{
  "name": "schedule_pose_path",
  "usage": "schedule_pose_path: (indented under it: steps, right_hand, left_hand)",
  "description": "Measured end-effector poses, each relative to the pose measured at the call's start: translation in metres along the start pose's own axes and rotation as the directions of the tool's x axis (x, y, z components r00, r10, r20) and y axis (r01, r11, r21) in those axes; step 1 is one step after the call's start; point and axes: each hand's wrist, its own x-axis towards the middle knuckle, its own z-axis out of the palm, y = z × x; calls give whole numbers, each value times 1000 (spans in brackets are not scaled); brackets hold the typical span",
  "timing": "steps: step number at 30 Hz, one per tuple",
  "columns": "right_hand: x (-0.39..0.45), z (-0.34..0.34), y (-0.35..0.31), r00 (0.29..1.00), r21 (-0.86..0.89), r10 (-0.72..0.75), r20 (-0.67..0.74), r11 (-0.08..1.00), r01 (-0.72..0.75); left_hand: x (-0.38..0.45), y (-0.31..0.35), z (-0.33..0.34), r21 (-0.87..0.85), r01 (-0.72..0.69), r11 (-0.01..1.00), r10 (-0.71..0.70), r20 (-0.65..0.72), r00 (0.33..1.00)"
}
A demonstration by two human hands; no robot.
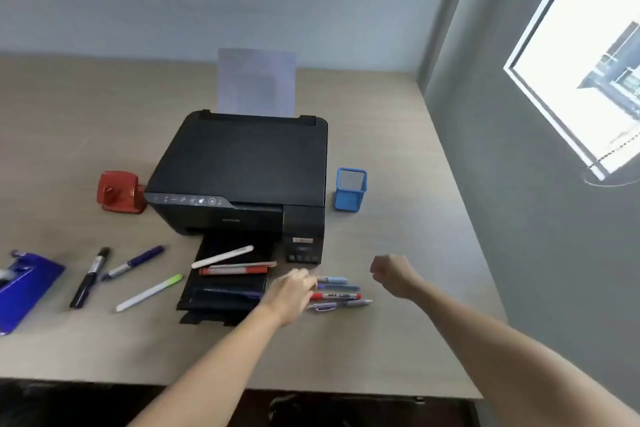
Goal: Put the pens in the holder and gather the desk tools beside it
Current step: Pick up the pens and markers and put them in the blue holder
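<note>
A blue mesh pen holder (350,188) stands empty to the right of the printer. Several pens lie in a row in front of the printer's right corner, among them a red marker (337,296) and a lilac pen (341,304). My left hand (290,295) rests on their left ends, fingers curled over them. My right hand (393,273) hovers just right of the row, loosely closed and holding nothing. On the printer's tray lie a white pen (222,256) and a red marker (233,270). Further left lie a black marker (90,277), a purple marker (133,262) and a green-tipped pen (149,292).
A black printer (242,166) with paper upright at its back fills the desk's middle. A red hole punch (119,191) sits to its left, a blue tape dispenser (24,284) at the far left edge. A grey wall and a window close the right side.
</note>
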Motion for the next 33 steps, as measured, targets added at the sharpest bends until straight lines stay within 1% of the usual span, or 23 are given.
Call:
schedule_pose_path:
  steps: [1, 2, 5, 7, 12, 13, 14, 16, 18, 22, 27, 29, 30, 31, 33]
  right_hand:
    - [2, 7, -2, 1000, 28, 14, 18, 1000, -14]
    - [4, 12, -2, 1000, 58, 7, 7, 998, -7]
    - [7, 31, -13, 998, 9, -39, 39, 999, 39]
    - [12, 41, -16, 997, -8, -73, 30, 997, 73]
    - [24, 53, -20, 998, -83, -62, 32, 994, 65]
    - [27, 52, -18, 997, -93, -73, 33, 993, 76]
    - [29, 51, -17, 995, -108, -86, 40, 990, 90]
    - [28, 48, -10, 991, -134, -110, 70, 984, 119]
    - [26, 45, -3, 988, -153, -117, 100, 979, 131]
    - [19, 40, 15, 994, -187, -66, 91, 979, 82]
    - [6, 28, 40, 997, -205, 19, 73, 979, -4]
    - [-2, 18, 55, 996, -172, 80, 49, 983, -70]
    - [-5, 13, 63, 993, -141, 111, 34, 984, -105]
    - [-9, 7, 71, 990, -102, 140, 18, 985, -138]
    - [-16, -7, 86, 981, -9, 193, -33, 981, -194]
  left_hand:
    - [1, 1, 8, 56, 30, 998, -34, 67, 997]
    - [4, 0, 14, 69, 43, 997, -49, 90, 995]
    - [0, -4, 31, 165, 78, 983, -102, 144, 984]
    - [2, -7, 37, 172, 84, 982, -111, 156, 982]
    - [3, -11, 37, 167, 91, 982, -124, 199, 972]
    - [3, -11, 33, 178, 94, 979, -130, 202, 971]
    - [5, -13, 31, 194, 103, 976, -137, 171, 976]
    - [11, -13, 29, 180, 131, 975, -159, 154, 975]
    - [19, -16, 31, 180, 103, 978, -128, 128, 984]
    - [29, -12, 33, 166, 24, 986, -53, 170, 984]
    - [35, -13, 36, 146, 8, 989, -34, 180, 983]
    - [38, -9, 30, 169, 1, 986, -24, 132, 991]
    - [39, -7, 26, 158, -6, 987, -15, 130, 991]
    - [40, -5, 23, 172, -31, 985, 3, 161, 987]
    - [42, -2, 20, 217, -48, 975, 18, 136, 991]
